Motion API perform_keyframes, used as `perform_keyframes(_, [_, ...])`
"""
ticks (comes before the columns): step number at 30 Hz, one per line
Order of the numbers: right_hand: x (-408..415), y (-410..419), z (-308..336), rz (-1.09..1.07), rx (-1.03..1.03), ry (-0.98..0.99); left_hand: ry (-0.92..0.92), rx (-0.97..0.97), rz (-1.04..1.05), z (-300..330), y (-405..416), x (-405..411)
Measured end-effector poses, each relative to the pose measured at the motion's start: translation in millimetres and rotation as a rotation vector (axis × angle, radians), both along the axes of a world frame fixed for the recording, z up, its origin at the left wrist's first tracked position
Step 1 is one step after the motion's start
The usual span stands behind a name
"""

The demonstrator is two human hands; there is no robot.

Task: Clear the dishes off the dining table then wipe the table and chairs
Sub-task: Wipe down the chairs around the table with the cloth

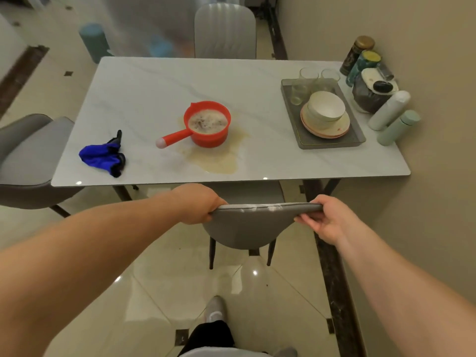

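**Dishes stacked on tray, both hands on the near chair**

Dishes (325, 117), a white bowl sitting on a pile of plates, rest on the near part of a grey tray (288, 99) at about 2 o'clock on the white marble-look table (144, 88). Several clear glasses (309, 78) stand at the tray's far end. Just beyond the tray, against the wall at 2 to 3 o'clock, is a cluster of tins, jars and two pale bottles (391, 117) lying tilted.

At the table's centre, 12 o'clock from the person, stands a red ladle-pot (207, 123) holding cloudy, frothy liquid, its handle pointing toward 8 o'clock. A yellowish spill (219, 161) spreads on the tabletop around and in front of it, reaching close to the near edge. At 10 o'clock a crumpled blue cloth (103, 155) lies near the table's left side.

The near chair (242, 228), grey, is tucked at the table's near edge with its back facing the person; pale smears show along its top rim. The left hand (198, 204) grips the left end of the backrest, fingers curled over the top. The right hand (322, 217) holds the right end, thumb on top and fingers wrapped beneath the edge.

Another grey chair (28, 155) stands at 9 o'clock beside the table's left end, and a third chair (225, 29) sits at the far side, 12 o'clock. The floor is glossy pale tile (154, 292) with dark inlay.
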State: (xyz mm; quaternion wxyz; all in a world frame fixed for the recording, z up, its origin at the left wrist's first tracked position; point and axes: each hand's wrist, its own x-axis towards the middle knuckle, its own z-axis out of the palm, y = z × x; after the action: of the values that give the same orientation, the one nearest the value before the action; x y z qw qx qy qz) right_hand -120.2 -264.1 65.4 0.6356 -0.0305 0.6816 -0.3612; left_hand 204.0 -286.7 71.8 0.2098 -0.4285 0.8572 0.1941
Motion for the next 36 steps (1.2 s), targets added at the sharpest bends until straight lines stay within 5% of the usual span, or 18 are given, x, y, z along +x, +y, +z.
perform_keyframes(13, [97,-20,-57,-0.103,-0.011,-0.103,-0.124,-0.088,0.147,-57,-26,81])
perform_keyframes(36, [92,-79,-97,-0.136,0.061,-0.158,-0.411,-0.139,0.223,-94,-69,61])
